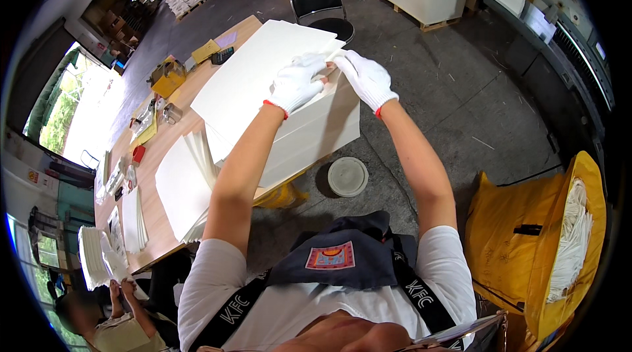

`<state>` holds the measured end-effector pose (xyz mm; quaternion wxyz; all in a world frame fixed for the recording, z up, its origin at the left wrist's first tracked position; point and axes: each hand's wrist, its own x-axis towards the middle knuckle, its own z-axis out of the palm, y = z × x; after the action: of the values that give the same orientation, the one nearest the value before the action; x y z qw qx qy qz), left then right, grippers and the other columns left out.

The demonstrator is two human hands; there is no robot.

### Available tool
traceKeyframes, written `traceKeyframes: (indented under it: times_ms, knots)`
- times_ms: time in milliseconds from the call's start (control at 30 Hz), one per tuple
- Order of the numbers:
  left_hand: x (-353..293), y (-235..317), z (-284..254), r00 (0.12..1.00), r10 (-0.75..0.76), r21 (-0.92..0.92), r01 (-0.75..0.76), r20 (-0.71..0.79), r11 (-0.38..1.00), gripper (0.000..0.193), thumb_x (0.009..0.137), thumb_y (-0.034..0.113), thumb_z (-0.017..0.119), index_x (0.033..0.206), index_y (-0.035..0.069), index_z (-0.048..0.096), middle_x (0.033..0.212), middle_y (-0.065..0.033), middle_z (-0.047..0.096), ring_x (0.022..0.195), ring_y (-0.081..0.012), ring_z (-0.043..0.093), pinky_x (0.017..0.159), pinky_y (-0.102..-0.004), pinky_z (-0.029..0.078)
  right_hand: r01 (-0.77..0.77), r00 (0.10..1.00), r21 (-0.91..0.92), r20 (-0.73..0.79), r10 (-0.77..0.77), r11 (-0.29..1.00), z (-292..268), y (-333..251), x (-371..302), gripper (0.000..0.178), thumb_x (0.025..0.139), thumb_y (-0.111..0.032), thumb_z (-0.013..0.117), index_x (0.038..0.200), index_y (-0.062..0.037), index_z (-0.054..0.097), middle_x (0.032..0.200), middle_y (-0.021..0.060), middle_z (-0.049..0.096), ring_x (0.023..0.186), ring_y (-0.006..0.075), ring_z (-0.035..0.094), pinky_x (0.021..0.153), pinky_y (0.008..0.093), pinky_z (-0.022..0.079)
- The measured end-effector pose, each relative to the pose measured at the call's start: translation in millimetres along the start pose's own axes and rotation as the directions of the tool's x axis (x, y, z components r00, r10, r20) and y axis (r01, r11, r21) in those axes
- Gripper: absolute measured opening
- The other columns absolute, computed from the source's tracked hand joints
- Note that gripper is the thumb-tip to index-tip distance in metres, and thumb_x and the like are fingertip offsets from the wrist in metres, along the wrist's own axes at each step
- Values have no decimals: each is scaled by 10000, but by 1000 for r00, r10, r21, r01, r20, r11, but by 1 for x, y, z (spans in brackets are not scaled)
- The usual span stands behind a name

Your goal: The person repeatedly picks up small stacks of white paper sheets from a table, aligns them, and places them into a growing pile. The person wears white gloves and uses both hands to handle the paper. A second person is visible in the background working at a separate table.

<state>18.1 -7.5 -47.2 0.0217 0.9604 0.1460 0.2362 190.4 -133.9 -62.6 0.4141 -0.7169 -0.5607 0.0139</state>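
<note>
A tall stack of large white paper sheets (247, 82) lies on the wooden table in front of me, its top sheets fanned and shifted toward the far side. My left hand (297, 83), in a white knit glove with a red cuff, is closed at the near right edge of the top sheets; bare fingertips show. Just right of it, my right hand (367, 79), gloved alike, pinches the sheets' far right corner, fingers bent toward the left hand. The edges between the hands are partly hidden by the gloves.
On the wooden table (172, 184) lie a smaller fanned paper pile (181, 187), a yellow box (167, 77) and a metal cup (172, 113). A lidded bucket (347, 177) stands on the floor, a yellow sack (510, 233) at right, a black chair (318, 4) beyond. A co-worker handles paper at lower left.
</note>
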Motion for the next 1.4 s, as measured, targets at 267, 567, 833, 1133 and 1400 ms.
traceKeyframes:
  times_ms: [267, 567, 833, 1133, 1400]
  knots:
    - [-5, 20, -21, 936, -259, -216, 311, 239, 925, 345, 934, 362, 627, 1253, 259, 707, 1259, -76, 687, 1135, -305, 652, 989, -378, 501, -231, 968, 304, -20, 248, 924, 17, 2, -8, 511, 1030, -512, 403, 1137, -74, 644, 1020, 231, 670, 1000, 433, 624, 866, 482, 470]
    - [-5, 26, -24, 919, -329, -273, 380, 217, 884, 361, 927, 376, 644, 1265, 258, 695, 1228, -80, 703, 1120, -295, 665, 983, -371, 507, -247, 962, 325, -29, 271, 913, 17, -1, -11, 534, 1033, -534, 378, 1144, -86, 645, 1040, 236, 675, 1005, 436, 633, 865, 487, 478]
    - [-5, 31, -26, 949, -231, -216, 277, 216, 936, 334, 911, 340, 664, 1226, 234, 695, 1113, -107, 713, 1020, -297, 679, 899, -371, 529, -208, 962, 297, -111, 250, 932, 31, 14, -7, 563, 1008, -586, 405, 1102, -99, 671, 756, 121, 616, 762, 288, 632, 757, 388, 475]
    - [-6, 29, -23, 955, -218, -227, 262, 202, 938, 311, 937, 330, 631, 1228, 240, 691, 1114, -116, 706, 1010, -316, 678, 891, -389, 529, -263, 957, 309, -38, 288, 914, 20, 2, -10, 547, 1024, -551, 393, 1126, -76, 643, 1003, 231, 685, 975, 434, 645, 846, 491, 485]
    - [-7, 22, -16, 976, -159, -198, 186, 146, 962, 296, 957, 259, 582, 1232, 235, 689, 1146, -112, 704, 1030, -313, 675, 900, -374, 535, -232, 953, 330, -112, 282, 915, 27, 4, -10, 515, 998, -575, 465, 948, -82, 603, 768, 122, 625, 767, 298, 629, 741, 399, 469]
